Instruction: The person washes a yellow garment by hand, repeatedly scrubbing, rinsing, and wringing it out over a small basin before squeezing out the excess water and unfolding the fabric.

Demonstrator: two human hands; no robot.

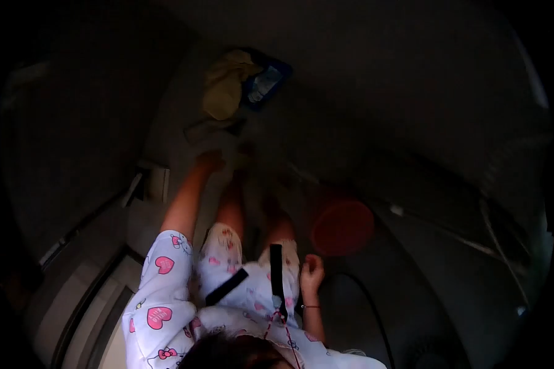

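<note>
The place is very dark. My left hand (210, 160) reaches forward and down, ahead of my legs; its fingers are lost in shadow, so I cannot tell whether it grips anything. A dim, flat object with a dark end (212, 130) lies just beyond it on the floor. My right hand (313, 270) rests beside my right thigh with the fingers curled in, and nothing shows in it. A thin bracelet (309, 306) circles that wrist. Close to the right hand stands a red bucket or basin (343, 229), its inside too dark to make out.
Farther ahead on the floor lie a yellow cloth or bag (223, 86) and a blue packet (268, 85). A pale box-like object (157, 183) stands at the left. A dark cable or hose (372, 307) curves past on the right. Two black straps (277, 273) hang before me.
</note>
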